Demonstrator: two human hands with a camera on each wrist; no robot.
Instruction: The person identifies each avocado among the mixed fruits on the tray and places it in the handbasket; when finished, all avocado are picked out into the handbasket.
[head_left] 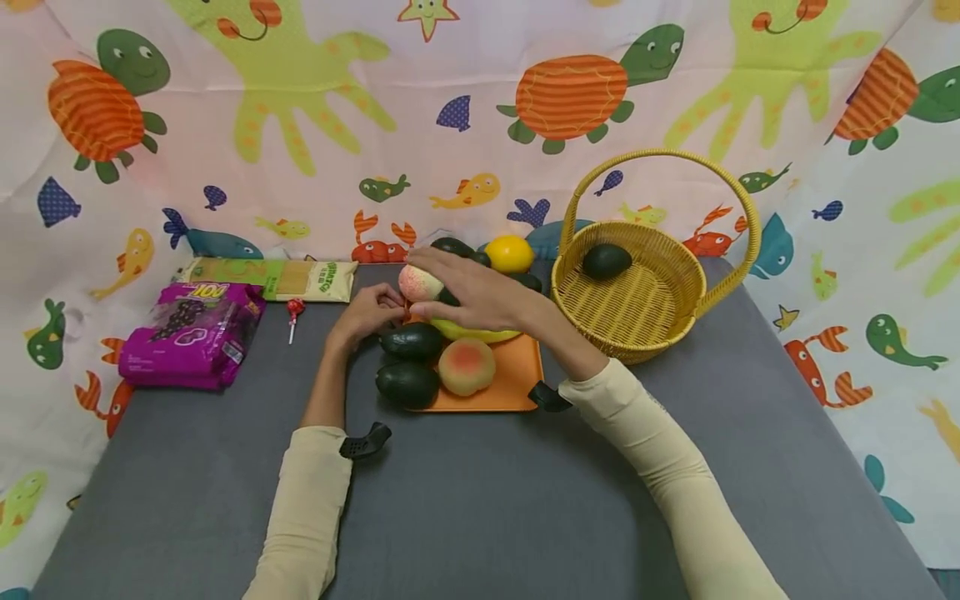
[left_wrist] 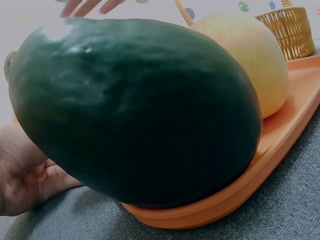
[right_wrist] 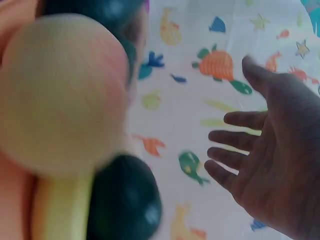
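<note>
An orange tray (head_left: 517,379) holds dark green avocados (head_left: 407,385), a peach (head_left: 467,367), a pink-speckled peach (head_left: 418,284), a yellow lemon (head_left: 510,253) and a banana (head_left: 480,334). My left hand (head_left: 370,312) is at the tray's left edge with bent fingers; in the left wrist view an avocado (left_wrist: 140,110) hides part of it, so its grip cannot be seen. Over the tray my right hand (head_left: 480,292) hovers with straight, spread fingers. In the right wrist view that hand (right_wrist: 270,155) holds nothing.
Right of the tray stands a yellow wicker basket (head_left: 633,337) with a tall handle and one avocado (head_left: 606,262) inside. Leftward lie a purple grape-printed bag (head_left: 187,337), a noodle packet (head_left: 300,279) and a red lollipop (head_left: 296,308). A patterned cloth hangs behind the grey table.
</note>
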